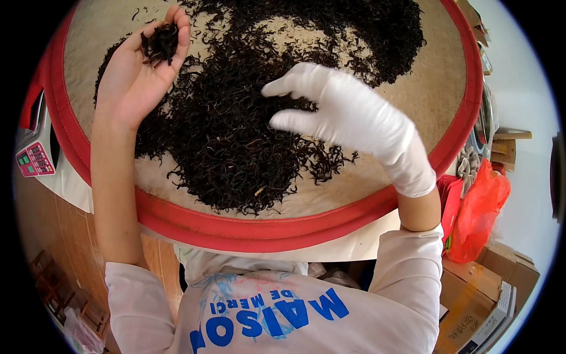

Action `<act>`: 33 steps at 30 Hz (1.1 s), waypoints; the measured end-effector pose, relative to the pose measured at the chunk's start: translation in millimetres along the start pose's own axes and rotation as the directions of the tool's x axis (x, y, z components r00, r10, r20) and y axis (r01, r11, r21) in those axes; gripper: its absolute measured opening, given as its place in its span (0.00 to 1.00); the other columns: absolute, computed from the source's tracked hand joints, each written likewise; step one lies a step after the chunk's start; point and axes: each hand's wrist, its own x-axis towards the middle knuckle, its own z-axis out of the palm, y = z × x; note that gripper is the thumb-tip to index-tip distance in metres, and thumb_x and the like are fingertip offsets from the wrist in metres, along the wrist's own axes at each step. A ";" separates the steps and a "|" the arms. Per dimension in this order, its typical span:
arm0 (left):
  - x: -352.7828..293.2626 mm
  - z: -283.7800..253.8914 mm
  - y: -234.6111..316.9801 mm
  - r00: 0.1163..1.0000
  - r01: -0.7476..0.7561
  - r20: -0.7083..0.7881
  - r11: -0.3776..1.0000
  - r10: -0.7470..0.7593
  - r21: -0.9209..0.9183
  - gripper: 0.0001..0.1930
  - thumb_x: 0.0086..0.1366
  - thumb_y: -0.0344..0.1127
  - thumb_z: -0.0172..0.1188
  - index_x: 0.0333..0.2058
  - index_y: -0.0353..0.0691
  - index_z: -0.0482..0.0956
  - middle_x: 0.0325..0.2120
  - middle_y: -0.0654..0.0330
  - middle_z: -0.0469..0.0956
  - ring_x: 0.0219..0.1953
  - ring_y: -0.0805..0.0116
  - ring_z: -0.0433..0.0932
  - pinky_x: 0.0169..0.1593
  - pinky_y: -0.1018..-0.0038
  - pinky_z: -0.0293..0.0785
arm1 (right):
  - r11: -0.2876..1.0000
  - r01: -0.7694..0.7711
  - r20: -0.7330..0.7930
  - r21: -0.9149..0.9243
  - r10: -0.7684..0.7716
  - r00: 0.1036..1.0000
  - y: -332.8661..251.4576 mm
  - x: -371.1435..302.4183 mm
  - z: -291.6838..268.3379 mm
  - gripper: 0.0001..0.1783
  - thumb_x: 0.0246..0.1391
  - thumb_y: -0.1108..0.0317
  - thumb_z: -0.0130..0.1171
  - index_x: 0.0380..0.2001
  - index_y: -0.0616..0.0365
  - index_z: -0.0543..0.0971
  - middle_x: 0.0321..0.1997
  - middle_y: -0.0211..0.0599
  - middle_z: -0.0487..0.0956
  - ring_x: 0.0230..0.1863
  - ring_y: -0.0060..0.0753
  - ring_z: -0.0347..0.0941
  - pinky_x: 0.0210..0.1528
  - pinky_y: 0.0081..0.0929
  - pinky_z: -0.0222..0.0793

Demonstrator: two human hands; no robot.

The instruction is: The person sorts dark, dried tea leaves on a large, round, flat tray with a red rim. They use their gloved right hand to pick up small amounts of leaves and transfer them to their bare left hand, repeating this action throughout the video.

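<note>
My bare left hand (131,79) is turned palm up at the upper left, its fingers curled around a small clump of dark tea leaves (160,45). On my right hand (348,109) is a white fabric glove. Its thumb and fingers are apart over the right side of a big pile of dried, twisted tea leaves (230,141), with nothing visible between them. The pile spreads across a round, beige-lined tray (283,227) with a red fabric rim. Whether the gloved fingertips touch the leaves I cannot tell.
More tea leaves (389,35) lie toward the tray's far right. A scale with a pink keypad (36,159) stands at the left. Beyond the right rim are a red plastic bag (480,212) and cardboard boxes (471,283). Wooden stools (53,277) are at the lower left.
</note>
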 end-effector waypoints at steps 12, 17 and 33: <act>0.5 -1.0 1.6 0.999 0.037 0.005 0.999 -0.037 -0.024 0.17 0.71 0.28 0.38 0.53 0.26 0.65 0.47 0.49 0.69 0.52 0.58 0.70 0.59 0.65 0.70 | 0.992 0.124 -0.136 -0.017 -0.126 0.983 -9.9 10.0 20.8 0.09 0.46 0.73 0.59 0.34 0.56 0.79 0.33 0.39 0.76 0.38 0.45 0.75 0.42 0.34 0.73; 0.1 -0.5 1.0 1.000 0.018 -0.003 1.000 -0.018 -0.023 0.16 0.71 0.28 0.39 0.52 0.26 0.65 0.48 0.50 0.70 0.52 0.59 0.71 0.59 0.65 0.70 | 0.904 -0.013 -0.091 0.427 0.057 0.994 -11.5 10.3 13.8 0.12 0.53 0.76 0.56 0.42 0.57 0.80 0.38 0.42 0.80 0.39 0.36 0.78 0.43 0.27 0.73; 1.7 1.6 -2.2 1.000 0.014 0.006 1.000 -0.014 -0.008 0.16 0.71 0.28 0.39 0.53 0.26 0.64 0.47 0.50 0.69 0.51 0.59 0.71 0.58 0.67 0.71 | 0.973 0.187 0.133 -0.136 -0.169 0.977 -15.1 0.5 31.6 0.41 0.38 0.63 0.70 0.59 0.54 0.68 0.58 0.57 0.67 0.54 0.55 0.67 0.54 0.41 0.68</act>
